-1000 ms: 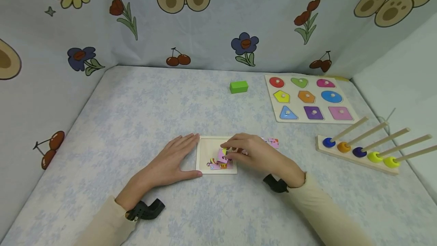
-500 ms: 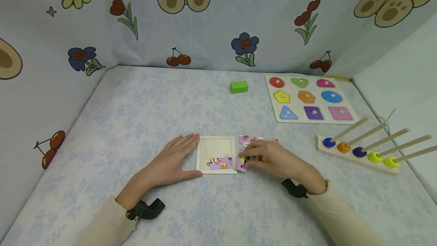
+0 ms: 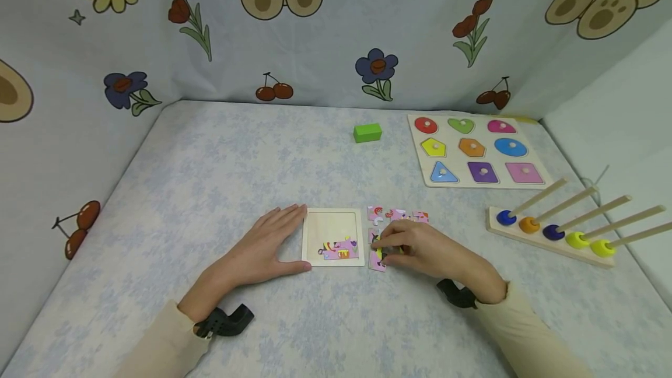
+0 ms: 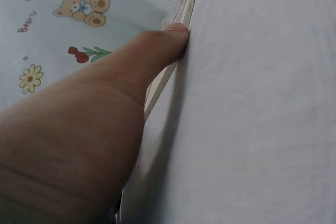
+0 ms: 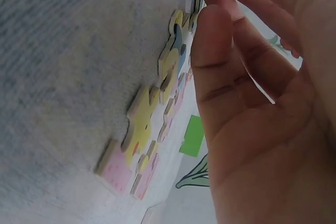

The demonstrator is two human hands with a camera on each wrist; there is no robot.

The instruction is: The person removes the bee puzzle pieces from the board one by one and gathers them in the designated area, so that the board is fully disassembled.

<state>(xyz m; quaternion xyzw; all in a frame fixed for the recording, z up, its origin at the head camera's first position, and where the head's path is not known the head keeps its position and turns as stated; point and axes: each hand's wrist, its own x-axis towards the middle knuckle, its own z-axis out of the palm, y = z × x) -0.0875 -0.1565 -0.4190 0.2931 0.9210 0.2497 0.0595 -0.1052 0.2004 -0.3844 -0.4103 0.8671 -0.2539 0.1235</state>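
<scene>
A square wooden puzzle tray [image 3: 331, 225] lies flat, with a few joined pink jigsaw pieces [image 3: 340, 251] along its lower right part. My left hand [image 3: 259, 249] rests beside the tray's left edge, fingers straight and thumb at the lower corner; the left wrist view shows that thumb [image 4: 157, 45] against the frame. Just right of the tray, my right hand [image 3: 425, 249] pinches a pink and yellow jigsaw piece [image 3: 377, 262] low at the table. Its fingers hide part of that piece and others. Several loose jigsaw pieces [image 3: 397, 214] lie beyond the hand; the right wrist view shows more pieces [image 5: 139, 129] beside it.
A green block [image 3: 367, 133] stands farther back. Behind on the right lies a knobbed shape board [image 3: 457, 165]. In front of it, a wooden rack [image 3: 543, 240] bears slanted pegs with coloured beads. A patterned cloth [image 3: 315, 57] hangs at the back.
My right hand has carried the jigsaw piece from above the tray to the table at its right. The joined pieces in the tray are uncovered. My left hand has stayed put.
</scene>
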